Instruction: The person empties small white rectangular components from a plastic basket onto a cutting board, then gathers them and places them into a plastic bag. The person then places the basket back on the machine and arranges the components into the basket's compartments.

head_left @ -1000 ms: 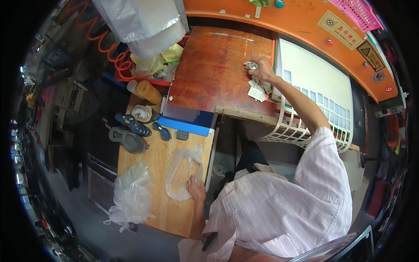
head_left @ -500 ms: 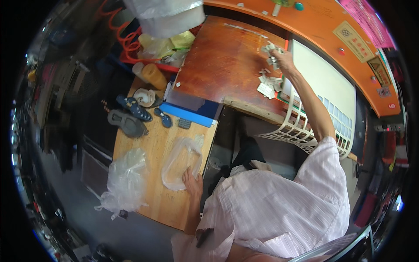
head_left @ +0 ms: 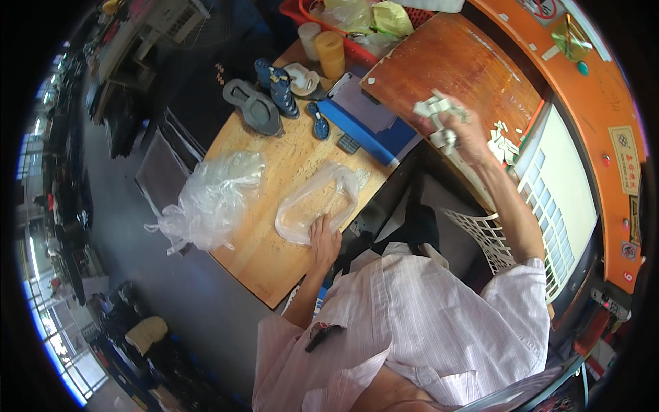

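On the wooden table, a clear plastic bag [head_left: 285, 230] lies with its mouth spread wide. My left hand [head_left: 325, 239] rests over its near rim, fingers outstretched and apart, the tips inside the mouth. My right hand [head_left: 467, 137], a little blurred, is closed around a bunch of small pale flat pieces [head_left: 443, 113]. It is above the near edge of the reddish-brown wooden board [head_left: 446, 58]. More pale pieces [head_left: 502, 145] lie loose on that board, right of my right hand. Their exact kind I cannot make out.
A bulging clear plastic bag [head_left: 213, 199] sits left of the open one. Beyond are grey and blue shoe-sole parts [head_left: 254, 106], a blue folder [head_left: 364, 130], an orange-yellow jar [head_left: 331, 55] and a red basket [head_left: 357, 51]. A white plastic grid [head_left: 484, 237] stands by my right arm.
My right hand has lifted the pale pieces off the far part of the board and carried them nearer, toward the left. The view has turned; my left hand stays at the bag rim.
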Available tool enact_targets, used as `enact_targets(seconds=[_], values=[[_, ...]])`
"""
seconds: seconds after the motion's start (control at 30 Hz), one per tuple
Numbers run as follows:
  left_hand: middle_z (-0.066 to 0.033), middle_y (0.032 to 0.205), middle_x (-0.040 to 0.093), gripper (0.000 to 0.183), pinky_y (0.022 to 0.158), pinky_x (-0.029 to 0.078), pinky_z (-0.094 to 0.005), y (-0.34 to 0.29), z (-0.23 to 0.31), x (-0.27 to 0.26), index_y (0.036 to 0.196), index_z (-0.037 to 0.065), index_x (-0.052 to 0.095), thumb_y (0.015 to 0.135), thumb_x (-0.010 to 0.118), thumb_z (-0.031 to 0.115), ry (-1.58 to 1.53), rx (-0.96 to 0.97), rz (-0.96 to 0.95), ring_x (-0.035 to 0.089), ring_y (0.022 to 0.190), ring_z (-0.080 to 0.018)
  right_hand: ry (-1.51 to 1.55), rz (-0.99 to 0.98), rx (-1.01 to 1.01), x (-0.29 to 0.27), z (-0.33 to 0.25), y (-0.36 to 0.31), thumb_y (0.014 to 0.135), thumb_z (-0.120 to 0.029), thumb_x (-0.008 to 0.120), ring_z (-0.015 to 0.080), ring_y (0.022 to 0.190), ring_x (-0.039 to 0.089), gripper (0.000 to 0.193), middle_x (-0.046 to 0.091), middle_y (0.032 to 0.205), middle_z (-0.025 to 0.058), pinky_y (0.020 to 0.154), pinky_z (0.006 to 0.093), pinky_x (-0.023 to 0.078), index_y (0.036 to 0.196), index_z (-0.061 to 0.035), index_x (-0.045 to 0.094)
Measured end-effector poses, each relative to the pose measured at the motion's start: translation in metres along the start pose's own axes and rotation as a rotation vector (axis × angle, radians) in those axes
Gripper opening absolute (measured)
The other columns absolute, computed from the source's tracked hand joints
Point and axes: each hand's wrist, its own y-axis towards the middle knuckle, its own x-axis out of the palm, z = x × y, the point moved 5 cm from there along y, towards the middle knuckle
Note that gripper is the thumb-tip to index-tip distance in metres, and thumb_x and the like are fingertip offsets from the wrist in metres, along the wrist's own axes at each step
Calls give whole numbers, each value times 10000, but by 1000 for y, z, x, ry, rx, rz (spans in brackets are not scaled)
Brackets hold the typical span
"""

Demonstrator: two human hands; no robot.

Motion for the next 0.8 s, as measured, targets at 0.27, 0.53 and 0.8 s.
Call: enact_targets(seconds=[0.27,0.53,0.8], values=[[-194,1383,556,602,1141,362,-500,-4,2,4,1411,-5,521,848,686,127,-13,-60,28,486,1314,-393,-249,-738,-111,176,136,-23,802,-146,751,185,1013,688,466,734,1169,137,889,329,563,1243,-3,707],[-222,1341,559,524,1150,363,-520,-15,3,18,1322,-21,566,829,687,113,49,-57,39,493,1302,-416,-1007,-1043,-416,260,291,-64,792,-338,794,417,1279,574,632,572,1449,189,1089,449,476,1335,-69,614],[-215,1305,587,526,1152,367,-528,-16,4,15,1329,-23,578,837,688,126,-63,-61,61,507,1270,-445,-901,-905,-419,223,207,-66,890,-297,697,355,1295,571,451,612,1399,177,1116,447,442,1250,-26,685]])
